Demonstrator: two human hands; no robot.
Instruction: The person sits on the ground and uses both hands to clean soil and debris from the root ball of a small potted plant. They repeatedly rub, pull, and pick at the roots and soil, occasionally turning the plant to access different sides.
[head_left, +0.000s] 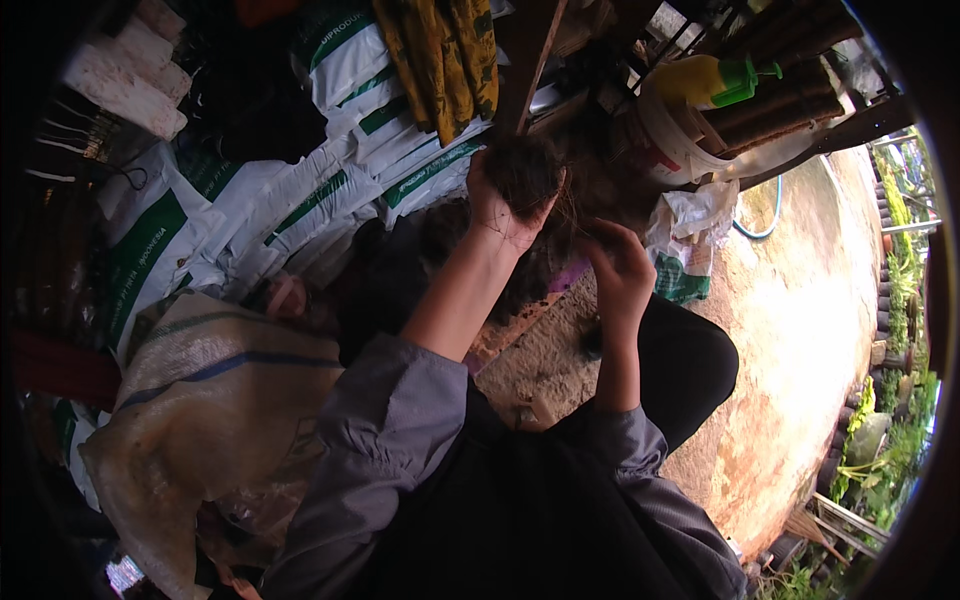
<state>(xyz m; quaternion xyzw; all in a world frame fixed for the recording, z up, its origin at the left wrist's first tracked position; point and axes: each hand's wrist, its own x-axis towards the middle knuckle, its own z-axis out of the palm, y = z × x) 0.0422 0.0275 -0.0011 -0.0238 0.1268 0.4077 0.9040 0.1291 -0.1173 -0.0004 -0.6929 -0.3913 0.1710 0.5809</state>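
My left hand (495, 206) is raised in front of me, palm up, cupped around a dark clump of fibrous, soil-like material (525, 172). Thin strands hang from the clump over the palm and wrist. To its right and a little lower is my right hand (626, 262), its fingers bent inward toward loose dark material (536, 259). Shadow covers those fingertips, so whether they pinch anything is unclear. The loose material lies beneath both hands on a sheet or sack with a purple and orange edge (566, 277), partly hidden by my left forearm.
White and green printed sacks (322, 199) are stacked ahead and left. A woven sack (225, 375) stands at my left. Ahead right, a white bucket (675, 142) stands by a yellow-green sprayer bottle (697, 81). A crumpled sack (690, 232) lies on the sunlit ground (802, 315). Yellow patterned cloth (442, 67) hangs ahead.
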